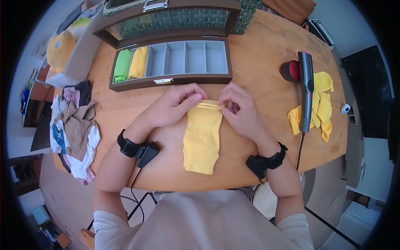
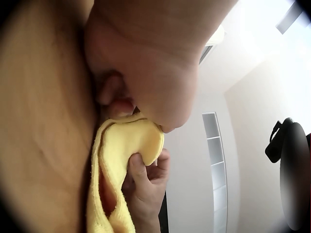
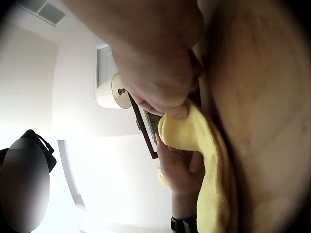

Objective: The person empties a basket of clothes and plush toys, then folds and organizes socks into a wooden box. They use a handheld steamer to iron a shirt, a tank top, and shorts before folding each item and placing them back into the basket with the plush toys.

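**In front of the divided box, a yellow sock at its first fold**

Just on our side of the divided box [image 1: 137, 85], our left grip [image 1: 173, 109] pinches one corner of the yellow sock [image 1: 203, 137] between thumb and fingers, and our right grip [image 1: 242, 112] pinches the opposite corner. Between them, the edge nearest the box is turned over in a narrow fold. The rest of the sock lies flat on the desk [image 1: 258, 54], its ribbed cuff [image 1: 201, 164] pointing away from the box; whether there are one or two layers, we cannot tell.

We judge this to be the start of a roll, like the green roll [image 1: 123, 66] and the yellow roll [image 1: 138, 62] standing in the box's two leftmost compartments. The next move calls for us to press the fold tight, keep both corners level and turn it evenly towards the cuff. If one side runs ahead, the roll may come out cone-shaped; if we let go early, the soft knit may spring open. Once compact, it would probably suit the third compartment [image 1: 155, 62], beside the yellow roll.

To the right of the box, loose yellow socks [image 1: 323, 100] lie partly behind a styling tool [image 1: 306, 96]; to its left sits a clothes pile [image 1: 77, 125].
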### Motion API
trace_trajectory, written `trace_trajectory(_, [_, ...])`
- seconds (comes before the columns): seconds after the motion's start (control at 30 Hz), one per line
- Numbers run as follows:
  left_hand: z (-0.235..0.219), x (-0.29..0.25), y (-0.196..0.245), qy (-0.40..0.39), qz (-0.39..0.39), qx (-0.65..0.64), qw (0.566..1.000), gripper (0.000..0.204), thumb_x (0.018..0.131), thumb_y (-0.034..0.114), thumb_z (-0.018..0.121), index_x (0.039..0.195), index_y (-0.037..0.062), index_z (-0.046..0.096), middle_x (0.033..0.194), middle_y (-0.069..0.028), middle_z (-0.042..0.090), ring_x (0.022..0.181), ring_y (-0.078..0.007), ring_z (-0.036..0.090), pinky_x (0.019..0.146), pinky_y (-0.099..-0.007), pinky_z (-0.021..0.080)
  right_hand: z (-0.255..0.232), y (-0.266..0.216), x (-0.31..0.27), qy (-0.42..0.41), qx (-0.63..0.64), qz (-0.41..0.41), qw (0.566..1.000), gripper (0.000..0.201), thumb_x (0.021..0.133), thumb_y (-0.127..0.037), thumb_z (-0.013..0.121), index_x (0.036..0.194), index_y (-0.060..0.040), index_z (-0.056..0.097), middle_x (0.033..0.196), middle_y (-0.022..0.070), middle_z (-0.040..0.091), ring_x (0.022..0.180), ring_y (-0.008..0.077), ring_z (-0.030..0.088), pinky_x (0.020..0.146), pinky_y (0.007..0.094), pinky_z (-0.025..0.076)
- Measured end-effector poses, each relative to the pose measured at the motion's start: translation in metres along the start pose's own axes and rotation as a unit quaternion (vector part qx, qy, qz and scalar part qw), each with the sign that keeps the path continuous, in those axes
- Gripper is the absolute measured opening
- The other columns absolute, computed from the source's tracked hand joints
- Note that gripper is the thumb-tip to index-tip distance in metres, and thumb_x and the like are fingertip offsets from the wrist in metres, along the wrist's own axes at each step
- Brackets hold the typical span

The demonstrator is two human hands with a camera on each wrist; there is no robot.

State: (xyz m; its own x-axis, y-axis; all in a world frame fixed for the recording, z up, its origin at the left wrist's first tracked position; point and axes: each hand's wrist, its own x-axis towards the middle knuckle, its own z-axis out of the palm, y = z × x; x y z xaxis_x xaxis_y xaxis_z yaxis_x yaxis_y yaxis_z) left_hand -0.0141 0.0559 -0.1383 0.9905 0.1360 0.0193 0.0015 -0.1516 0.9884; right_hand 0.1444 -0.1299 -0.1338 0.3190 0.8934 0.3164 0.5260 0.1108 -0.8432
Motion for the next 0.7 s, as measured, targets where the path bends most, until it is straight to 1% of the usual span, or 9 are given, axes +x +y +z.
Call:
trace_trajectory(0.03, [0.000, 0.001, -0.002, -0.004, 0.020, 0.029, 0.999, 0.028, 0.108, 0.026, 0.052, 0.110, -0.0004, 0.063, 0.095, -0.0007, 0.065, 0.089, -0.0059, 0.056, 0.081, -0.0247, 0.048, 0.000, 0.000, 0.000, 0.001, 0.006, -0.003, 1.000, 0.017, 0.079, 0.009, 0.066, 0.090, -0.0019, 0.059, 0.088, 0.0044, 0.051, 0.060, 0.0109, 0.049, 0.055, 0.0266, 0.039])
trace_trajectory(0.2, [0.002, 0.001, -0.003, 0.002, 0.011, 0.003, 1.000, 0.027, 0.107, 0.025, 0.054, 0.109, -0.0004, 0.063, 0.093, -0.0003, 0.065, 0.089, -0.0057, 0.056, 0.080, -0.0246, 0.048, 0.001, 0.000, -0.001, 0.000, 0.013, -0.004, 1.000, 0.017, 0.080, 0.010, 0.063, 0.090, -0.0022, 0.058, 0.090, 0.0043, 0.050, 0.061, 0.0110, 0.047, 0.057, 0.0264, 0.039])
trace_trajectory(0.27, [0.000, 0.002, -0.007, 0.001, 0.019, 0.026, 0.999, 0.026, 0.106, 0.024, 0.056, 0.109, -0.0003, 0.063, 0.092, 0.0009, 0.063, 0.086, -0.0044, 0.055, 0.077, -0.0239, 0.048, 0.001, 0.001, -0.001, 0.001, 0.011, -0.010, 1.000, 0.016, 0.080, 0.010, 0.062, 0.090, -0.0023, 0.059, 0.090, 0.0043, 0.049, 0.062, 0.0110, 0.047, 0.057, 0.0263, 0.039])
trace_trajectory(0.3, [0.000, 0.002, -0.008, 0.001, 0.003, 0.016, 1.000, 0.022, 0.104, 0.022, 0.059, 0.108, 0.0007, 0.063, 0.090, 0.0028, 0.062, 0.081, -0.0023, 0.052, 0.071, -0.0225, 0.046, 0.001, 0.002, -0.002, 0.003, 0.013, -0.008, 1.000, 0.016, 0.081, 0.010, 0.062, 0.090, -0.0025, 0.059, 0.091, 0.0042, 0.050, 0.062, 0.0107, 0.047, 0.057, 0.0261, 0.039])
trace_trajectory(0.4, [0.003, 0.001, -0.010, 0.016, 0.007, -0.012, 1.000, 0.019, 0.103, 0.020, 0.061, 0.108, 0.0020, 0.063, 0.090, 0.0041, 0.061, 0.079, -0.0002, 0.051, 0.067, -0.0207, 0.045, 0.002, 0.002, 0.000, 0.004, 0.022, -0.003, 1.000, 0.015, 0.081, 0.009, 0.061, 0.091, -0.0026, 0.060, 0.093, 0.0037, 0.050, 0.062, 0.0092, 0.046, 0.057, 0.0255, 0.038])
trace_trajectory(0.53, [0.002, 0.000, -0.011, 0.022, -0.012, 0.000, 1.000, 0.017, 0.102, 0.018, 0.063, 0.109, 0.0022, 0.063, 0.090, 0.0037, 0.062, 0.079, 0.0006, 0.052, 0.067, -0.0191, 0.045, 0.003, 0.001, 0.000, 0.006, 0.045, 0.009, 0.999, 0.013, 0.082, 0.008, 0.060, 0.090, -0.0022, 0.060, 0.096, 0.0027, 0.052, 0.062, 0.0055, 0.047, 0.055, 0.0238, 0.037])
trace_trajectory(0.6, [0.004, 0.000, -0.007, 0.025, -0.006, -0.058, 0.998, 0.017, 0.102, 0.016, 0.064, 0.111, 0.0020, 0.062, 0.092, 0.0037, 0.063, 0.080, 0.0008, 0.054, 0.068, -0.0183, 0.046, 0.002, 0.000, 0.000, 0.008, 0.056, 0.004, 0.998, 0.011, 0.083, 0.006, 0.062, 0.091, -0.0020, 0.061, 0.097, 0.0030, 0.052, 0.061, 0.0048, 0.047, 0.054, 0.0234, 0.037])
trace_trajectory(0.67, [0.002, 0.000, -0.010, 0.018, -0.009, -0.066, 0.998, 0.017, 0.101, 0.016, 0.064, 0.111, 0.0021, 0.062, 0.092, 0.0037, 0.063, 0.081, 0.0008, 0.055, 0.068, -0.0183, 0.046, 0.003, 0.001, 0.000, 0.010, 0.070, 0.001, 0.998, 0.010, 0.084, 0.004, 0.063, 0.092, -0.0018, 0.061, 0.097, 0.0032, 0.053, 0.060, 0.0041, 0.046, 0.053, 0.0230, 0.036])
trace_trajectory(0.7, [0.002, -0.001, -0.011, 0.011, -0.015, -0.077, 0.997, 0.017, 0.101, 0.015, 0.065, 0.111, 0.0022, 0.062, 0.093, 0.0036, 0.063, 0.081, 0.0007, 0.056, 0.069, -0.0182, 0.047, 0.003, 0.002, 0.000, 0.016, 0.095, 0.001, 0.995, 0.011, 0.084, 0.001, 0.066, 0.094, -0.0019, 0.062, 0.092, 0.0026, 0.054, 0.057, 0.0042, 0.045, 0.052, 0.0231, 0.035])
